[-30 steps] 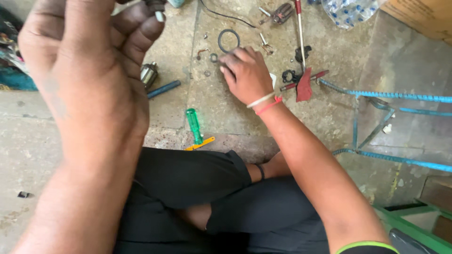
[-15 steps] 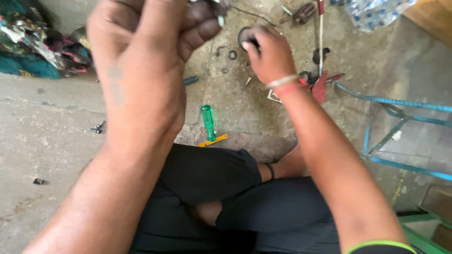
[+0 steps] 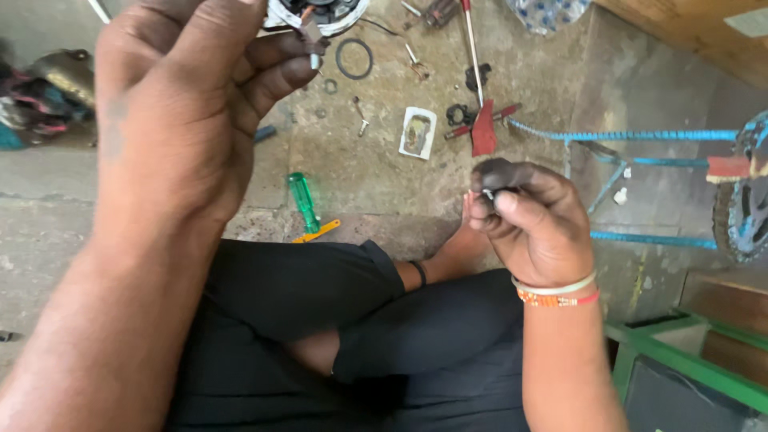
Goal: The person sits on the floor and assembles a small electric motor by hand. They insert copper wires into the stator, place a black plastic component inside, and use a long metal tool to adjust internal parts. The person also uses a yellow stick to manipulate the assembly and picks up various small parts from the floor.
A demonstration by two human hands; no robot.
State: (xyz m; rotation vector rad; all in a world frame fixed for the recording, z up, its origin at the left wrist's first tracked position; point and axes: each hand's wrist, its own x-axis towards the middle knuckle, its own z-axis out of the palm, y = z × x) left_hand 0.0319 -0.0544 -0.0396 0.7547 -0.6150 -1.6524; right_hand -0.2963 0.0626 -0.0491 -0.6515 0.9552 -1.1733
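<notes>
Left hand: the left hand is raised close to the camera, fingers curled, pinching a small grey pin-like part between thumb and fingertips; a second ago it was raised much the same way.
Right hand: the right hand is lifted off the floor and held up over the knee, fingers clenched round a small dark part with a bit of bright metal showing at the fingertips. What the part is cannot be told.
Change in right hand: half a second ago it was stretched out to the floor, on the black rubber ring; now it is drawn back toward the body and well apart from the ring.
Rubber ring: the black rubber ring lies flat on the concrete floor, uncovered, just below the round white motor housing at the top edge.
Screwdriver: the green-handled screwdriver lies on the floor near the left knee, beside a yellow strip, as before.
Loose parts: a small white card lies right of the ring, hidden under the wrist earlier; a screw and small washers are scattered near it.
Red tool: a long red-bladed tool lies upright in the view beyond the right hand.
Frame: a blue metal frame stands at the right, and a green frame sits at the lower right corner.
Legs: crossed legs in black trousers fill the lower middle.
</notes>
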